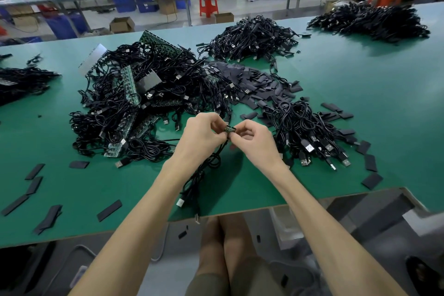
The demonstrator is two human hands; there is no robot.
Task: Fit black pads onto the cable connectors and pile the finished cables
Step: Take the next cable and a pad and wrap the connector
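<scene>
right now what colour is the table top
Green: the table top shows best in the head view.

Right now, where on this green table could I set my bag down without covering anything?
The table is barest on the right, between the near cable pile and the far-right pile. A smaller strip lies on the left, between the big tangle and the left-edge pile. The middle is crowded with cables and loose pads.

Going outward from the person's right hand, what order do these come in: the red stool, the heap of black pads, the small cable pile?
1. Small cable pile, just right of the right hand, which is pinching a cable connector.
2. Heap of black pads, farther back on the table.
3. Red stool, on the floor beyond the table.
</scene>
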